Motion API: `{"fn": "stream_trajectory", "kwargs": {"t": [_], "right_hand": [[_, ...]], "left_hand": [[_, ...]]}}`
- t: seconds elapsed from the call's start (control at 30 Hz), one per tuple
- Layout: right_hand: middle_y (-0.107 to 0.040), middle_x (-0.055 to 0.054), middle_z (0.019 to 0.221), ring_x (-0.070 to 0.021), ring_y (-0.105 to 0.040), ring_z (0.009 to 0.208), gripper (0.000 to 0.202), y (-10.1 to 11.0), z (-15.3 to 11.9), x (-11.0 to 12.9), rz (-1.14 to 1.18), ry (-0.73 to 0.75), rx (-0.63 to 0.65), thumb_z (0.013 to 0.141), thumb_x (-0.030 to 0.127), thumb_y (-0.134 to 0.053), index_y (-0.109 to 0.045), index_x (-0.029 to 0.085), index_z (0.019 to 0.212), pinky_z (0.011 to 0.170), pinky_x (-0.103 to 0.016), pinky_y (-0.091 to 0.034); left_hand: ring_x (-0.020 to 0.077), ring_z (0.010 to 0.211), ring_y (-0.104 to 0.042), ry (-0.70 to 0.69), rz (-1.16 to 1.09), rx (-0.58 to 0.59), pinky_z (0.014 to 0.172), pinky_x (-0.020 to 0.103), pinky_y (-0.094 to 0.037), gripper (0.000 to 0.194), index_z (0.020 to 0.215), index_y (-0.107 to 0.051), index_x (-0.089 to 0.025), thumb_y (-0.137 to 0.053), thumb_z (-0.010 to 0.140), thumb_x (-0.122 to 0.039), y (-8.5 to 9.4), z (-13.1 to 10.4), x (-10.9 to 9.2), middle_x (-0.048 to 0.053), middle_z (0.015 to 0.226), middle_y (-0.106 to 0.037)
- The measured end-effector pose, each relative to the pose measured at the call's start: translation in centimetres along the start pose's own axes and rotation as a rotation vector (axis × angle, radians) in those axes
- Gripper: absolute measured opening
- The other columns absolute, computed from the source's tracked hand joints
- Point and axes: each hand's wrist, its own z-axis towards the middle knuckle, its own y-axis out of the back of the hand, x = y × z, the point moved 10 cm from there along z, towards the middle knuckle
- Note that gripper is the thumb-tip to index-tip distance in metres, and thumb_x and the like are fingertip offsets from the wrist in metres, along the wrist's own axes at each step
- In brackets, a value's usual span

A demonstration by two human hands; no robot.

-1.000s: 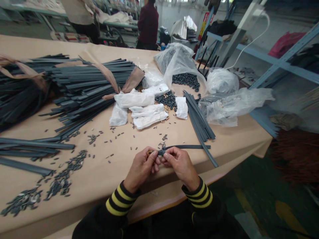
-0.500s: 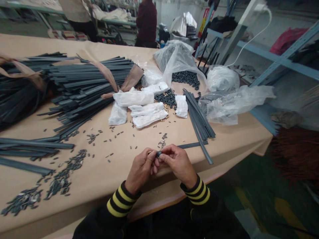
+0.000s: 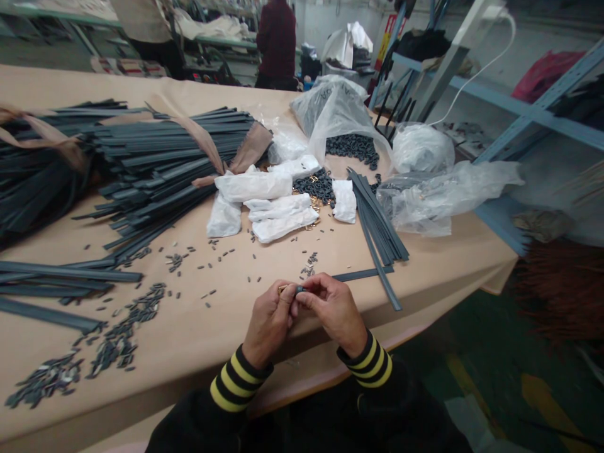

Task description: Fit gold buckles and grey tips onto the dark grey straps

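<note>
Close together at the near edge of the table, my two hands work on one small item. My left hand [image 3: 268,322] is closed, pinching a small gold-coloured metal piece [image 3: 282,289] between thumb and fingers. A small dark piece [image 3: 299,289] sits at the fingertips between both hands. My right hand [image 3: 337,309] pinches it with thumb and forefinger; how the two pieces join is hidden by the fingers. Just beyond lie a few small dark clips [image 3: 309,264]. A flat dark strip [image 3: 361,275] runs out to the right behind my right hand.
Large tied bundles of dark strips [image 3: 155,151] lie at the left, loose clips [image 3: 113,343] before them. White packets [image 3: 283,223] and a plastic bag [image 3: 325,107] spilling dark rings [image 3: 352,150] stand further back. More strips [image 3: 380,220] lie right. Two people stand beyond the table.
Both hands stay together over nearly the same spot, with slight shifts of wrists and fingers. A little more of the gold-coloured piece shows at my left fingertips.
</note>
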Motion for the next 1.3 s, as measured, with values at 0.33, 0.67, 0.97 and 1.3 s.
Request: {"fn": "stream_trajectory", "kwargs": {"t": [0.33,0.67,0.97,1.3], "right_hand": [[-0.059,-0.002,0.076,-0.0123,-0.056,0.072,0.008,-0.7,0.2,2.5,-0.226,0.149,0.043,0.076,0.019,-0.059,-0.066,0.018,0.078,0.071,-0.023,-0.044],[-0.061,-0.006,0.099,-0.0161,-0.055,0.091,0.028,0.5,-0.2,5.7,-0.465,0.369,0.144,0.082,0.015,-0.047,-0.057,0.020,0.108,0.082,-0.030,-0.042],[-0.059,-0.002,0.064,-0.0130,-0.051,0.059,0.016,1.2,0.4,2.7,-0.830,0.198,0.430,0.079,0.030,-0.053,-0.060,0.016,0.075,0.055,-0.024,-0.034],[-0.058,0.002,0.057,-0.0065,-0.052,0.046,0.019,-1.5,-0.7,1.8,-0.453,-0.016,0.662,0.081,0.010,-0.040,-0.052,0.014,0.067,0.050,-0.017,-0.038]], "left_hand": [[0.0078,0.040,-0.042,-0.004,0.015,0.064,0.039,0.019,-0.034,0.032,0.085,-0.053,-0.015,-0.033,0.086,-0.039,-0.4,-0.1,0.5,-0.005,0.051,-0.046],[0.0060,0.038,-0.042,0.017,0.003,0.168,0.039,0.018,-0.034,0.021,0.083,-0.049,-0.016,-0.042,0.084,-0.036,-0.7,0.3,0.0,-0.007,0.053,-0.048],[0.0054,0.036,-0.041,0.062,0.019,0.232,0.040,0.018,-0.034,0.022,0.074,-0.045,-0.017,-0.040,0.084,-0.036,-1.2,0.1,0.2,-0.008,0.048,-0.047],[0.0070,0.035,-0.040,0.064,0.062,0.258,0.039,0.018,-0.031,0.019,0.073,-0.046,-0.018,-0.044,0.082,-0.035,-1.4,0.1,0.4,-0.008,0.044,-0.046]]}}
